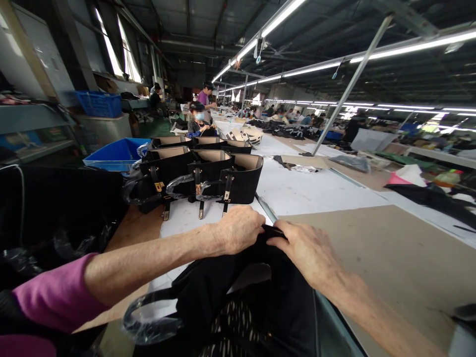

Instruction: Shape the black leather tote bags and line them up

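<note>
A black handbag (293,297) lies on the near side of the table, close to my body. At its upper edge my left hand (243,229) is closed, fingers curled round the black material. Just to the right, my right hand (303,243) pinches the same edge between thumb and fingers. One handle (150,329) of the bag, wrapped in clear plastic, loops out to the left. Beyond my hands, several finished-looking black handbags (243,186) stand upright in rows, with beige insides and gold-coloured clasps on hanging straps.
A blue bin (115,154) sits behind the bags at left, and a blue basket (98,103) is farther back. Brown board (390,267) covers the table at right. A slanted metal pole (351,87) rises from the table. Co-workers (199,119) are at the far end.
</note>
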Demonstrator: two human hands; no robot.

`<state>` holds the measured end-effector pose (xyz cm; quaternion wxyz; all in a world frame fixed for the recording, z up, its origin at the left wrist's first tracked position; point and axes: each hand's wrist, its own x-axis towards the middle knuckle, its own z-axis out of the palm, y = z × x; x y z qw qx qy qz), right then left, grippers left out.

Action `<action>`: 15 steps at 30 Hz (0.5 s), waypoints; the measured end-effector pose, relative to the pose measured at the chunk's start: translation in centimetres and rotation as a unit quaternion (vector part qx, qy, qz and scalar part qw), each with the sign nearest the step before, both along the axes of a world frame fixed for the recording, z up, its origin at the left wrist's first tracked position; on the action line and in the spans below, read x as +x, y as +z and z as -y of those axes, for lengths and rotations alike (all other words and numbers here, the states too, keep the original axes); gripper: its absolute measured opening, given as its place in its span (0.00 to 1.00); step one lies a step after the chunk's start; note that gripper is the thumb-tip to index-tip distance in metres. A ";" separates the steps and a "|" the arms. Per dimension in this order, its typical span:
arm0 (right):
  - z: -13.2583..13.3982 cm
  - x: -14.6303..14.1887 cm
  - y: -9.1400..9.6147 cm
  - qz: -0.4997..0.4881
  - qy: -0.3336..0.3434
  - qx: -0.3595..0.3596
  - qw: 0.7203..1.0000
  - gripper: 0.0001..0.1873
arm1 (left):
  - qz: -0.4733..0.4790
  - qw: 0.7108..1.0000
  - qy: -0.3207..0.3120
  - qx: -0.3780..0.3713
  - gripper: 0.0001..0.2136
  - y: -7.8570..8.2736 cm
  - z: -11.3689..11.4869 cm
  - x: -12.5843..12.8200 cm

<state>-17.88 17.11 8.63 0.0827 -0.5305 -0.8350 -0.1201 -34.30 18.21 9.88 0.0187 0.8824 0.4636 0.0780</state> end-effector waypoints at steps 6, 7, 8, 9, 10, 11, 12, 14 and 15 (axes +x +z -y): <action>-0.5 0.5 -0.6 -0.021 0.004 0.032 0.999 0.04 | 0.001 1.000 0.025 0.003 0.12 -0.4 -0.3 -0.1; -0.3 0.7 -0.6 -0.042 0.012 0.043 0.998 0.05 | 0.004 1.000 0.031 0.000 0.12 -0.4 -0.3 -0.2; -0.1 1.0 -0.6 -0.063 0.020 0.053 0.996 0.06 | 0.006 0.999 0.036 -0.004 0.12 -0.4 -0.3 -0.2; 0.1 1.2 -0.6 -0.082 0.031 0.060 0.994 0.07 | 0.008 0.999 0.039 -0.008 0.12 -0.4 -0.3 -0.2; 0.3 1.3 -0.5 -0.096 0.043 0.064 0.992 0.07 | 0.012 0.999 0.041 -0.011 0.12 -0.3 -0.4 -0.2; 0.5 1.4 -0.5 -0.104 0.054 0.066 0.991 0.06 | 0.015 0.999 0.042 -0.015 0.12 -0.3 -0.4 -0.1; 0.6 1.4 -0.4 -0.107 0.064 0.068 0.990 0.05 | 0.018 0.999 0.043 -0.018 0.12 -0.3 -0.4 0.1; 0.6 1.5 -0.2 -0.102 0.075 0.068 0.990 0.05 | 0.026 0.998 0.048 -0.026 0.11 -0.3 -0.4 0.5; 0.5 1.5 -0.1 -0.098 0.076 0.068 0.990 0.05 | 0.029 0.998 0.052 -0.029 0.12 -0.3 -0.3 0.7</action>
